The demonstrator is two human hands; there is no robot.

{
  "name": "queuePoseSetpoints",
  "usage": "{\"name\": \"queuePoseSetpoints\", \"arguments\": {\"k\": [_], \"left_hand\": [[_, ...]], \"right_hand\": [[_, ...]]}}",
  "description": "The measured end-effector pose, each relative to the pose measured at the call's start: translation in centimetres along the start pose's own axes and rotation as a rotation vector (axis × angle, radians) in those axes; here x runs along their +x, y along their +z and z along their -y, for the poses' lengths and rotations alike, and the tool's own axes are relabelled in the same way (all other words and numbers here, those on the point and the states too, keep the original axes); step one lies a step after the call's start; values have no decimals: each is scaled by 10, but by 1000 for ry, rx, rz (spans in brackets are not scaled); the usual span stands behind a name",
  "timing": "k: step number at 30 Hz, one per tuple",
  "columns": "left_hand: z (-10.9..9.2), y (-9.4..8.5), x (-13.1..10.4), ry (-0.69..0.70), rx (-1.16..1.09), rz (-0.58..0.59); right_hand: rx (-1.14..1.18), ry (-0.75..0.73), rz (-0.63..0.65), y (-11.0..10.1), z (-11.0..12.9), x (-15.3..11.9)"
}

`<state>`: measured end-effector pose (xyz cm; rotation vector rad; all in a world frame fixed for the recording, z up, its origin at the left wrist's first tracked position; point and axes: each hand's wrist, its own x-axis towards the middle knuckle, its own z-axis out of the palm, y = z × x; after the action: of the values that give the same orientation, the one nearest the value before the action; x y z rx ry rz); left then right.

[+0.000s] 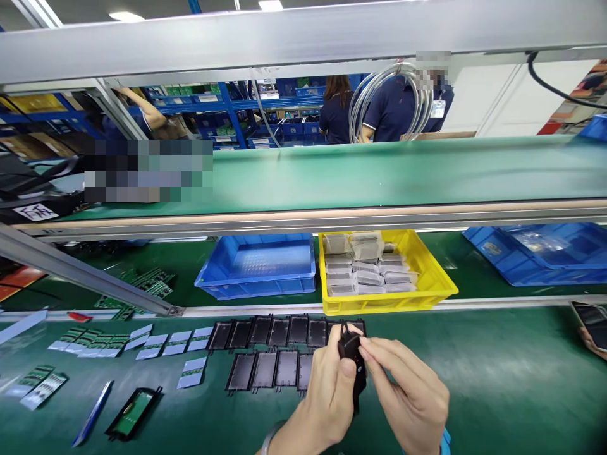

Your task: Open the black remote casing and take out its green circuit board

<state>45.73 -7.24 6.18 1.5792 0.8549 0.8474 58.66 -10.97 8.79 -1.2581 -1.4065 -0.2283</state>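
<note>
far left on the green mat (497,392), label strips (85,341), a blue pen (92,414) and a loaded case (133,412) lie loose. two rows of empty black shells (279,351) sit at centre, just behind the hands. the left hand (327,398) grips a black part (353,357) upright, thumb on it; the right hand (410,392) pinches its top edge. a slip would likely drop it onto the shells. behind, a blue bin (258,265) and a yellow bin (427,278) overhang the rail. open mat lies right, toward a phone (592,322).
</note>
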Motion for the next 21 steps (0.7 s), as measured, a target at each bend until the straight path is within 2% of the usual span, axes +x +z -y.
{"name": "queuePoseSetpoints", "arguments": {"k": [5,7,11,13,17,19,21], "left_hand": [[-2,4,-1,19,76,-116],[-3,3,2,74,111,-98],[-4,1,11,302,125,-1],[-5,0,14,354,102,16],[-5,-1,14,299,45,16],[-5,-1,12,222,-11,-24],[-6,1,11,117,-120,-38]], "right_hand": [[5,13,-22,5,2,-2],[6,26,-17,7,2,-4],[44,76,-6,9,1,-6],[91,129,24,9,2,-6],[151,200,58,8,6,-5],[206,235,39,8,8,-6],[302,330,43,6,7,-6]]}}
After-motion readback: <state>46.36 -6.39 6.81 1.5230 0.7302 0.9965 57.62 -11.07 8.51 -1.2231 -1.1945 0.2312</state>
